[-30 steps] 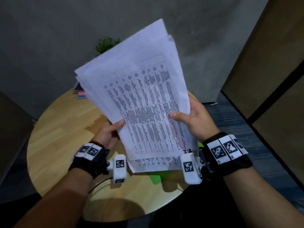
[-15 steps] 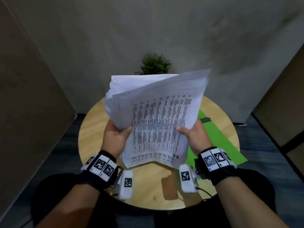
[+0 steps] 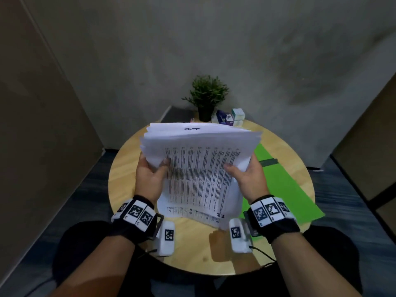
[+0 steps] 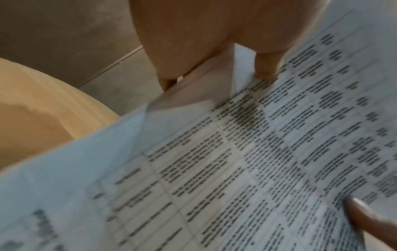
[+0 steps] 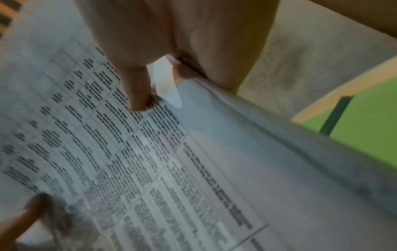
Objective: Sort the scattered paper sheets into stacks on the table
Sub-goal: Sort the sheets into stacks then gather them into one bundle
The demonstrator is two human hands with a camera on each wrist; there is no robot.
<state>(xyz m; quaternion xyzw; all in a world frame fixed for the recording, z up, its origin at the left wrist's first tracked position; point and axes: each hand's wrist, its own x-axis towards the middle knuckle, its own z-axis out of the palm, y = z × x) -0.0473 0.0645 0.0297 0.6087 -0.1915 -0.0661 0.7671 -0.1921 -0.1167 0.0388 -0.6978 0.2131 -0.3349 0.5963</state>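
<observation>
A thick bundle of paper sheets (image 3: 199,168) is held up over the round wooden tabletop (image 3: 128,174), pinched on both sides: left hand (image 3: 150,179) thumb on top at the left edge, right hand (image 3: 248,179) thumb on the printed table at the right. A green sheet (image 3: 285,189) is lying on the right, a potted plant (image 3: 206,97) at the back.

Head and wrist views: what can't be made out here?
- White printed paper stack: text illegible, small in head view, blurred in both wrist views.
- Left hand and right hand: fingers hidden behind the sheets.
- Round wooden table centre: covered by the stack.
- Small boxes: labels too small.
</observation>
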